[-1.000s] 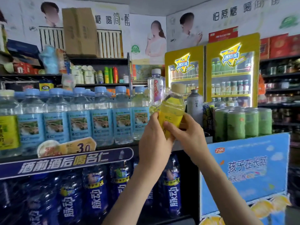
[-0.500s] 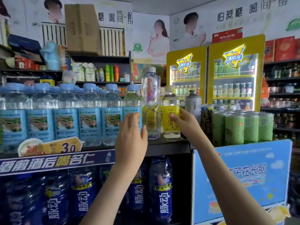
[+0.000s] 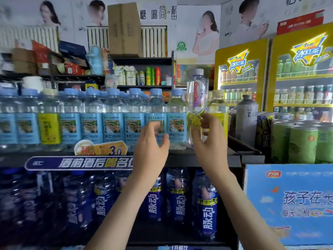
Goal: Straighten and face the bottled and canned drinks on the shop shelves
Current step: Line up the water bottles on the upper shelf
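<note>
Head view. Right hand [image 3: 210, 141]: fingers curled, pinching lower body of clear bottle [image 3: 197, 98]. Bottle stands upright on upper shelf [image 3: 182, 160], between blue-label row [image 3: 115, 123] and yellow bottle [image 3: 219, 112]. Left hand [image 3: 149, 147]: loosely spread, holding nothing, near front of row. Judgement: row mostly faced. Left to do: stray yellow-label bottle [image 3: 49, 127] far left, green cans [image 3: 302, 141], lower bottles [image 3: 177, 195].

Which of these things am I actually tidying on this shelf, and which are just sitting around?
Job: clear Ganten bottle, yellow-label bottle, blue-label water bottles, green cans, dark blue bottles.
Just there: cardboard box, price tag, blue carton, posters.
</note>
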